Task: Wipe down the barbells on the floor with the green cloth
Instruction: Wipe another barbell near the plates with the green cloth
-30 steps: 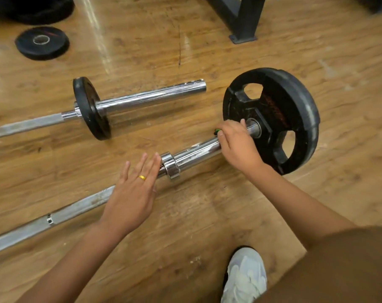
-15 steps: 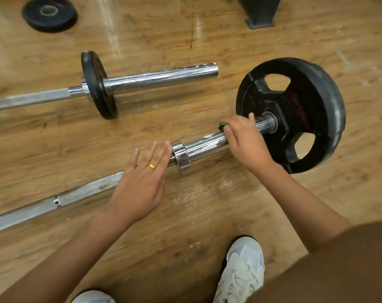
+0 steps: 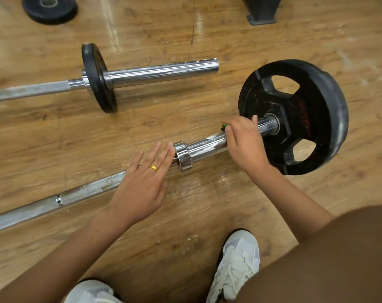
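Green cloth [image 3: 224, 126], soft and light, barely showing under right hand [image 3: 244, 145] curled round slick chrome sleeve of near barbell [image 3: 205, 148], heavy, likely best wiped lying on the floor [image 3: 207, 204]. Left hand [image 3: 142, 186] flat over shaft, fingers [image 3: 162, 155] straight, together.

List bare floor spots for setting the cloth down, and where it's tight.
Bare floor: the strip between the far barbell and near barbell; the stretch between the loose plate and rack foot; the corner beyond the large plate. Tight: the near sleeve, where left hand, right hand with the green cloth and collar bunch.
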`<state>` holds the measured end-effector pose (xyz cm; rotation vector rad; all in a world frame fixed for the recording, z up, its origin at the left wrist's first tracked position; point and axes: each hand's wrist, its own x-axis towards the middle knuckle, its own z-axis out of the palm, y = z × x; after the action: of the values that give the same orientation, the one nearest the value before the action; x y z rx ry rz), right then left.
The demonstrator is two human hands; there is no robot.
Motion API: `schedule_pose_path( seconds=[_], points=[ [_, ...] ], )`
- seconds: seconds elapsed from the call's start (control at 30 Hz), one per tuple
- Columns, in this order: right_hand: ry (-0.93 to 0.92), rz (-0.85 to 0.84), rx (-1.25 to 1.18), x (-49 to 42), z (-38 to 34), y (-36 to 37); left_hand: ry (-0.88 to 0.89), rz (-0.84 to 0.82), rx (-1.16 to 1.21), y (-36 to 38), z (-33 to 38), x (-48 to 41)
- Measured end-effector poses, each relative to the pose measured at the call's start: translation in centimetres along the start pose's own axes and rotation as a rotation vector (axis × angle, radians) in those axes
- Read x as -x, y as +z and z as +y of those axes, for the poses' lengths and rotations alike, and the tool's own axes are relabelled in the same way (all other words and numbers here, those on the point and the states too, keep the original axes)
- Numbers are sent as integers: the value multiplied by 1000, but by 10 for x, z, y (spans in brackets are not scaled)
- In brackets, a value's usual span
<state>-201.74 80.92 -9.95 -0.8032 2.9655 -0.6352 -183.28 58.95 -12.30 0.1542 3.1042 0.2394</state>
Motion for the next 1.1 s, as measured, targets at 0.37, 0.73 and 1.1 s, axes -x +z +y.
schedule_pose_path(
  seconds=[0.37, 0.73, 1.1],
  points=[
    [-25, -58, -12, 16, -10, -2, 18, 7, -123, 8, 12, 9],
    [-4, 8, -42, 49, -18, 6, 56, 51, -107, 23, 23, 25],
    [-85, -2, -37, 52, -14, 6, 61, 41, -86, 19, 23, 28]
  ],
)
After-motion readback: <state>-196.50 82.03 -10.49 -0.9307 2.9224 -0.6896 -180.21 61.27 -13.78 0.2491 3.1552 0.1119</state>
